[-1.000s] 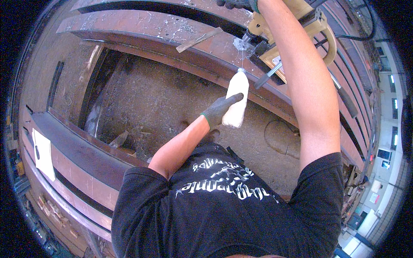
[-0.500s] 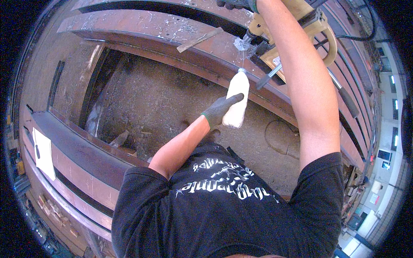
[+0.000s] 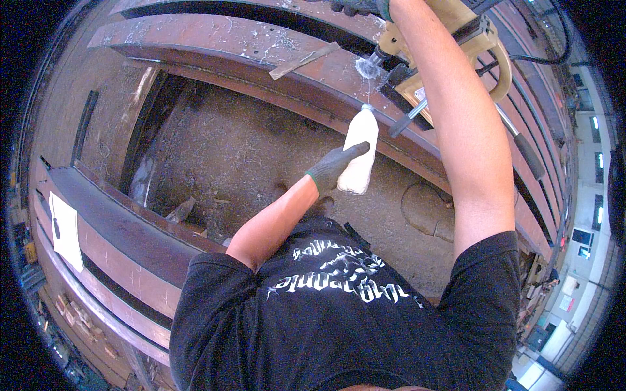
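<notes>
My gloved left hand (image 3: 336,166) is wrapped round a white squeeze bottle (image 3: 359,153), held tilted with its cap end pointing away from me. A thin stream of liquid runs between its tip and the wet, splashing cutter of a yellow drilling machine (image 3: 427,65), which stands on a brown steel beam (image 3: 215,49). My right arm reaches up past the machine. At the top edge my gloved right hand (image 3: 358,6) shows only in part, fingers curled; what they hold is cut off.
A flat strip (image 3: 305,60) and metal shavings lie on the beam. Lever handles (image 3: 527,156) stick out of the machine, and a black cable (image 3: 554,58) loops at its right. Another beam (image 3: 130,215) at the left carries a white sheet (image 3: 65,228) with a dark pen-like object.
Both hands stay nearly in place. Around the cutter the liquid splash has changed shape, and the stream from the bottle looks more broken up.
</notes>
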`<state>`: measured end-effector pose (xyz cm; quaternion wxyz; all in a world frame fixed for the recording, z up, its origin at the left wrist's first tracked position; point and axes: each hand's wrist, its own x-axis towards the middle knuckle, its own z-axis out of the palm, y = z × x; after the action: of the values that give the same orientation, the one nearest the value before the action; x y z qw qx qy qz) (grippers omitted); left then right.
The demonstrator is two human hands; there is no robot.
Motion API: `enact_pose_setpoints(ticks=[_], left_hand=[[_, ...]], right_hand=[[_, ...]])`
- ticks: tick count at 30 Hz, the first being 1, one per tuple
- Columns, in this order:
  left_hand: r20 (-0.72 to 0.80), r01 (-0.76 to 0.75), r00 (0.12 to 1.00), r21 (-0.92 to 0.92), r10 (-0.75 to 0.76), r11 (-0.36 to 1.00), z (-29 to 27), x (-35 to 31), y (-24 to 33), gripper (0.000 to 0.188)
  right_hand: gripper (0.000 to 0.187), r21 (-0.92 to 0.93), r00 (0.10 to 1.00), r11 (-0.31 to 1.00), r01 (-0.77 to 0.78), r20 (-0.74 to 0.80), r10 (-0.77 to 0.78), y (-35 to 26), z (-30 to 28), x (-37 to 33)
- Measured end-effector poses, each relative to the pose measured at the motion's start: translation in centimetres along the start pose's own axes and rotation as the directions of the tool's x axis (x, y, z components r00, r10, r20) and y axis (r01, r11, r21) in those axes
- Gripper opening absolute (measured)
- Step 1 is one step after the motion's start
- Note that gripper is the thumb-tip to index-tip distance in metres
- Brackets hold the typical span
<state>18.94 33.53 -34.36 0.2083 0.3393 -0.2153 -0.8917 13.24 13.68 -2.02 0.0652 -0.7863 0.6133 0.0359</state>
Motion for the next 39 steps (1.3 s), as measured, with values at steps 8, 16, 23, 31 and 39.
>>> enact_pose_setpoints(ticks=[8,16,23,31,39], left_hand=[[0.004,0.023,1.000,0.023,-0.023,0.999,0.0,-0.4,0.3,0.057],[-0.006,-0.007,1.000,-0.025,0.007,1.000,0.3,-0.5,0.5,0.041],[-0.014,0.013,1.000,-0.038,-0.014,0.999,0.5,-0.6,0.4,0.039],[-0.006,0.019,1.000,-0.036,-0.019,0.999,0.8,-0.7,0.3,0.041],[-0.005,0.019,1.000,-0.057,-0.019,0.998,0.2,-0.6,0.1,0.041]], right_hand=[[0.062,0.007,0.999,1.000,0.021,0.024,-0.021,-0.4,-0.5,-0.6],[0.060,-0.015,1.000,1.000,0.015,0.020,-0.014,-0.9,-0.9,-1.4],[0.060,-0.020,0.999,0.999,-0.035,-0.003,0.035,-0.5,0.2,-0.2],[0.056,-0.055,0.999,0.997,-0.053,0.004,0.053,-0.9,-0.4,-1.2],[0.056,-0.034,0.999,0.999,0.039,0.023,-0.039,-0.9,-0.4,-1.1]])
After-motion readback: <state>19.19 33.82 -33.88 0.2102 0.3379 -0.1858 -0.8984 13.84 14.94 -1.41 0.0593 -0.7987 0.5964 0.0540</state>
